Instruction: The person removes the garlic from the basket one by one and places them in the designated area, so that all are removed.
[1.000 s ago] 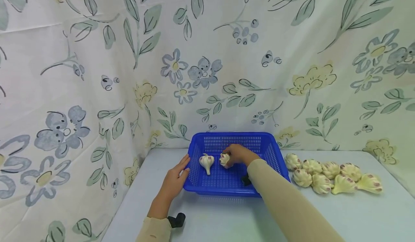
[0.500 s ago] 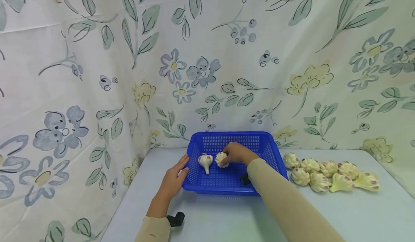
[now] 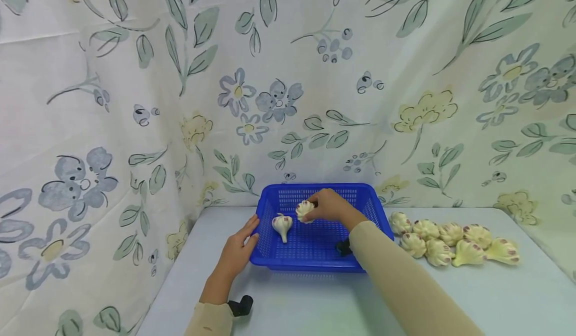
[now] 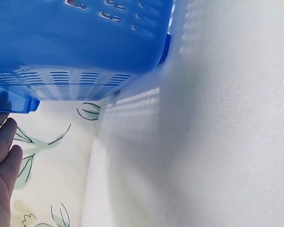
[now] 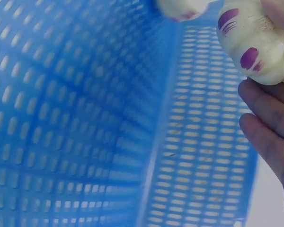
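Observation:
My right hand [image 3: 330, 207] grips a garlic bulb [image 3: 305, 211], white with purple marks, above the floor of the blue plastic basket [image 3: 310, 263]. In the right wrist view the held bulb [image 5: 255, 45] sits between thumb and fingers. A second garlic bulb [image 3: 282, 225] lies in the basket's left half, its stem toward the near side. My left hand [image 3: 237, 248] rests at the basket's left rim with its fingers extended. Only part of the left fingers [image 4: 7, 165] shows in the left wrist view, beside the blue rim.
To the right of the basket, several garlic bulbs [image 3: 438, 252] lie in two rows on the white table [image 3: 310, 306]. A floral curtain [image 3: 288, 76] hangs right behind the table and along its left side. Black wrist mounts [image 3: 240, 306] stick out at the sleeves.
The right hand has lifted its garlic bulb up from the basket floor, turning it slightly. The left hand stays at the rim. The whole head view has shifted a little.

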`<state>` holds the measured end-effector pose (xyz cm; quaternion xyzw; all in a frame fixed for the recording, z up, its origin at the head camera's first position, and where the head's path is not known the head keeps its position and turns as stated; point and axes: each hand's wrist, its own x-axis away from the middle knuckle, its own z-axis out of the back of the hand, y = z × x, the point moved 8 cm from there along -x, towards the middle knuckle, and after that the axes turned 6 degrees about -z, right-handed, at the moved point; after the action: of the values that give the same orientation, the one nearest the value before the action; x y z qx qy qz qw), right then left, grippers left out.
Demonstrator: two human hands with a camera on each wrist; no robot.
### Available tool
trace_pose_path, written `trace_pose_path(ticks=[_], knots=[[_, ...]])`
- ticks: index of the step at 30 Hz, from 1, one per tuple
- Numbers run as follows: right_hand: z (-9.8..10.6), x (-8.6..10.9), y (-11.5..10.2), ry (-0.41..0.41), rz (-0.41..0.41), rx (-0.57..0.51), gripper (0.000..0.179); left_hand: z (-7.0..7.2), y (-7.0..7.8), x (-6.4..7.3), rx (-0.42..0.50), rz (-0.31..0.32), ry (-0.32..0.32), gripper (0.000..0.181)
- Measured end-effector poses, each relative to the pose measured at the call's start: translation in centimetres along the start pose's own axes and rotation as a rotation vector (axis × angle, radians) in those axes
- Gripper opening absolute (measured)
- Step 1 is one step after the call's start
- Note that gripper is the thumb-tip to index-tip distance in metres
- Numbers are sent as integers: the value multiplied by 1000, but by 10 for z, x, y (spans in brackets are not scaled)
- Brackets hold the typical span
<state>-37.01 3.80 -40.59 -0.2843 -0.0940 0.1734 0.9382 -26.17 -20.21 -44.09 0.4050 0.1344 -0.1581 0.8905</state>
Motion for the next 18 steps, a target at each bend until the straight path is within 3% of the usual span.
trace_pose_path(ticks=[3, 10, 18], knots=[[15, 10, -7, 43, 18, -37, 61, 1, 0, 0, -9, 3, 2, 46], [52, 50, -4, 144, 70, -130, 62, 1, 1, 0, -8, -12, 8, 45], [94, 107, 36, 295, 45, -200, 68, 1, -2, -1, 4, -10, 1, 45]])
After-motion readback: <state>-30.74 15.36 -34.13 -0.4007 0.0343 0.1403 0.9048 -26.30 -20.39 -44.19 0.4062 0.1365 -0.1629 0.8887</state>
